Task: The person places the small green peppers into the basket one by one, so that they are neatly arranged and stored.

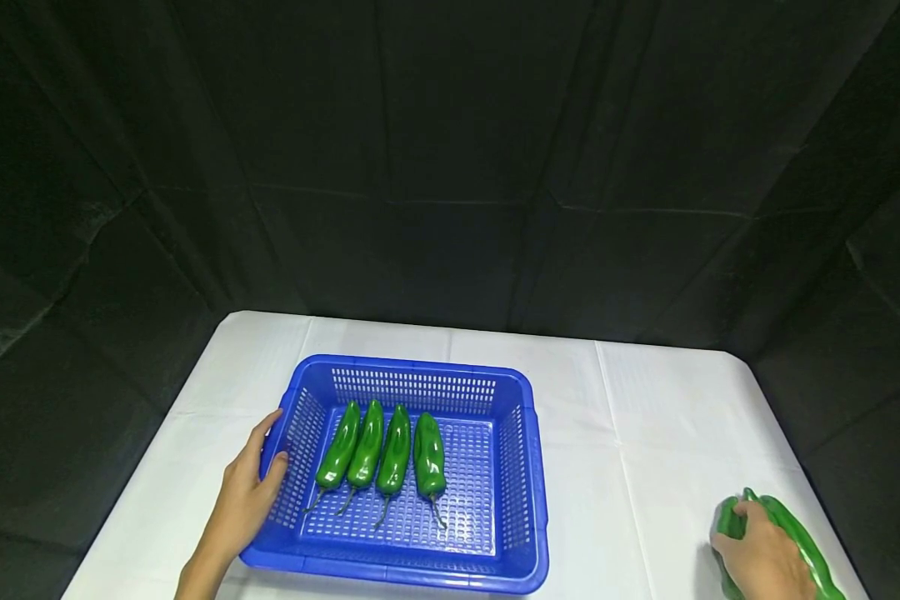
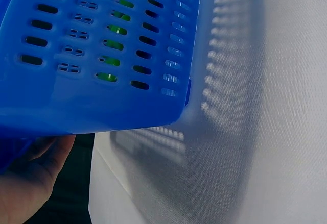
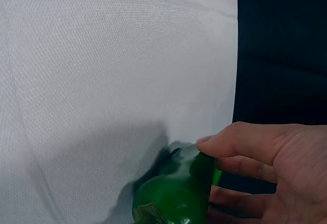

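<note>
Glossy green peppers [image 1: 801,532], long and tapered, lay clustered at the near right of a white cloth-covered table [image 1: 592,425], under a person's right hand [image 1: 768,558]. Four more long green peppers [image 1: 394,450] lay side by side in the left and middle of a blue, rectangular, perforated plastic basket [image 1: 390,572], their thin stems toward the near side. Each pepper looked light and fairly firm, its smooth, shiny skin likely slippery and apt to bruise under a hard squeeze; the broad body promised a surer hold than the slender stem. The right hand held at least one pepper, thumb tip against its skin and fingers behind, opened about as wide as the pepper itself; whether it held more could not be told. Well to the left, the left hand [image 1: 243,500] gripped the basket's left rim, thumb over the top and fingers outside, with a moderate gap between thumb and forefinger.
</note>
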A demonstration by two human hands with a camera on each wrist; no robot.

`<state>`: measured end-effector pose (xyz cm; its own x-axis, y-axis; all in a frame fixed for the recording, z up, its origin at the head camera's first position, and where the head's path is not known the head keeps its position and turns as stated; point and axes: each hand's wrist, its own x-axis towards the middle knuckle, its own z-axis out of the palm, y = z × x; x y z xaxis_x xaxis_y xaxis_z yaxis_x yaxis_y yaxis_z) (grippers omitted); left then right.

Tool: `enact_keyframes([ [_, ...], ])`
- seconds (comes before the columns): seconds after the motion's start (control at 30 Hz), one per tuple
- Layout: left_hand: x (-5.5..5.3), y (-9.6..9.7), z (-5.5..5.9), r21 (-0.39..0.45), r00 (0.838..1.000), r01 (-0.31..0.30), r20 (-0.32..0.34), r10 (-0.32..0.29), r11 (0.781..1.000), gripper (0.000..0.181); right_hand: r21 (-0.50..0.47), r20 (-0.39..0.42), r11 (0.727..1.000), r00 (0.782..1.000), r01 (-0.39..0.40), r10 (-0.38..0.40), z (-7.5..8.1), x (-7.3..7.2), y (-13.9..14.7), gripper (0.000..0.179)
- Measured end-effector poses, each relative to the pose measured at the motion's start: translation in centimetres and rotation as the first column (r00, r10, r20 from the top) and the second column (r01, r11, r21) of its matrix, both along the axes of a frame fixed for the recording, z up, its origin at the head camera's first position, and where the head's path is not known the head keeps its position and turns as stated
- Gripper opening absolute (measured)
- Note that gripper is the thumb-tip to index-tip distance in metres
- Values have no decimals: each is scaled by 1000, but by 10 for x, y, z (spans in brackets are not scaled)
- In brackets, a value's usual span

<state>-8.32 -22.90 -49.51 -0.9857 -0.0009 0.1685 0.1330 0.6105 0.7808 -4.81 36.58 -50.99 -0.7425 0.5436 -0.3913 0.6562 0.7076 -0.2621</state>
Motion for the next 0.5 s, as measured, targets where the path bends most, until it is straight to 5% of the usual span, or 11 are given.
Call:
enact_keyframes([
  [0.5, 0, 0, -2, 4, 1000, 3, 0, -3, 1000, 56, -6, 81, 997, 994, 71, -70, 0, -3, 0, 69],
])
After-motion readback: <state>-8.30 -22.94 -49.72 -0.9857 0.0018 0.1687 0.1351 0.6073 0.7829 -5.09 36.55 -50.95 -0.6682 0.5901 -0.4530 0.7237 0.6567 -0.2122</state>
